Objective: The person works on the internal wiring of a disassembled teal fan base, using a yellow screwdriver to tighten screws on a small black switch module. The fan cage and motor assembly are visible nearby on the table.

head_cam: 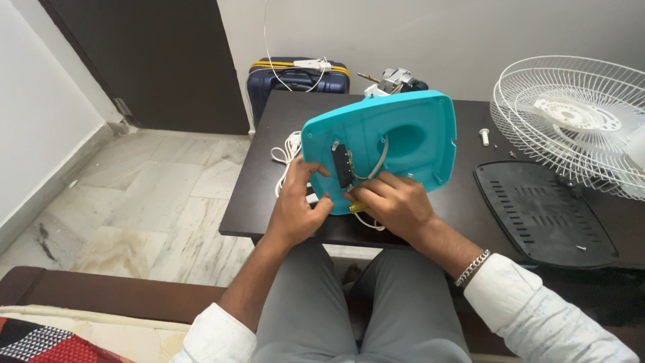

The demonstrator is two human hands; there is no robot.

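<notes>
A turquoise plastic fan base (416,134) stands tilted on its edge on the dark table (463,202), its hollow underside facing me. A small black switch block (342,164) with grey wires sits inside it. My left hand (299,205) grips the base's lower left edge, thumb near the black block. My right hand (393,202) presses against the lower middle of the base, fingers closed around a small yellow-handled tool (356,206). A white cord (285,158) trails out to the left behind the base.
A black vented cover plate (541,215) lies at right, with a white wire fan grille (578,114) behind it. A fan motor (396,81) sits at the table's far edge, a white screw post (484,136) nearby. A blue suitcase (295,84) stands against the wall.
</notes>
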